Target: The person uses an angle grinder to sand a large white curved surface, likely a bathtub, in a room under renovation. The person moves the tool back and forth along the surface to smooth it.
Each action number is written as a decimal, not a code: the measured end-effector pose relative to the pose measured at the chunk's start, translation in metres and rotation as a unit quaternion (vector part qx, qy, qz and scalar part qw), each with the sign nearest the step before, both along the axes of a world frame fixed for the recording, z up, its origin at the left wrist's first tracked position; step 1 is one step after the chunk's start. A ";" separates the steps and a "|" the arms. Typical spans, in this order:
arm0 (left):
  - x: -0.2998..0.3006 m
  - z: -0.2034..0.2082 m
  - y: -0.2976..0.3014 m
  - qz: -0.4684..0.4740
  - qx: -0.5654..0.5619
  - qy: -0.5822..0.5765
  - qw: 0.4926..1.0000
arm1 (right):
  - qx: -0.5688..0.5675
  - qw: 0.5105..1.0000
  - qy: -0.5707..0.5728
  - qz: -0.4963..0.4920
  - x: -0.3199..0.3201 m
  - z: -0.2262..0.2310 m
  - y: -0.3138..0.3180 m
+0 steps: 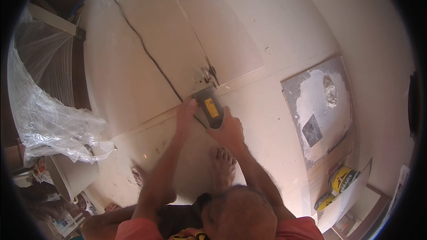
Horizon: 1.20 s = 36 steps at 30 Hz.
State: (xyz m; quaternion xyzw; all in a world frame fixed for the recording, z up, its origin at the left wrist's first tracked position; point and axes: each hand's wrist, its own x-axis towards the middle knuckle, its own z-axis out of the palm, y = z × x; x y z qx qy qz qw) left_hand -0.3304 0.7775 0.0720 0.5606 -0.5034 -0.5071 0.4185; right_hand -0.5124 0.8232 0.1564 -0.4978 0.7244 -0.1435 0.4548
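A dark grey corded power tool with a yellow label [212, 108] rests on a large pale board [151, 89] before me, its silvery front end and a dark edge pointing away. Its exact kind cannot be told for certain. My left hand [186, 113] is closed against its left side, where some fingers are hidden. At its rear right, my right hand [229, 129] wraps round the body. From the tool's front a thin straight line [189, 20] runs to the far side of the board. Pale dust and small scraps lie about the front end.
A black cord [144, 46] trails to the far left. Crumpled clear plastic sheeting [51, 118] hangs at the left, above a pale bin [73, 175]. To the right lies a smeared panel [327, 106] with a dark square pad [312, 130]; yellow-and-black cans [342, 179] are nearer. Bare feet [222, 166] rest close by.
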 end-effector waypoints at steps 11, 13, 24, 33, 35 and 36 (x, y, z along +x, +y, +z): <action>-0.051 0.040 0.024 -0.036 0.023 -0.089 0.995 | 0.063 0.998 -0.012 -0.026 -0.024 0.010 0.036; -0.055 0.041 0.023 -0.032 0.036 -0.088 0.995 | 0.061 0.998 -0.019 -0.021 -0.028 0.010 0.034; -0.053 0.047 0.033 -0.056 0.032 -0.094 0.993 | 0.016 1.000 0.003 -0.025 -0.031 0.003 0.051; -0.048 0.045 0.034 -0.070 0.038 -0.140 0.987 | 0.022 0.999 0.014 -0.029 -0.027 0.004 0.050; -0.057 0.053 0.036 -0.054 0.014 -0.084 0.995 | -0.001 0.999 0.007 -0.031 -0.029 -0.002 0.052; -0.057 0.056 0.031 -0.041 0.023 -0.100 0.994 | -0.012 0.999 0.003 -0.033 -0.028 -0.005 0.052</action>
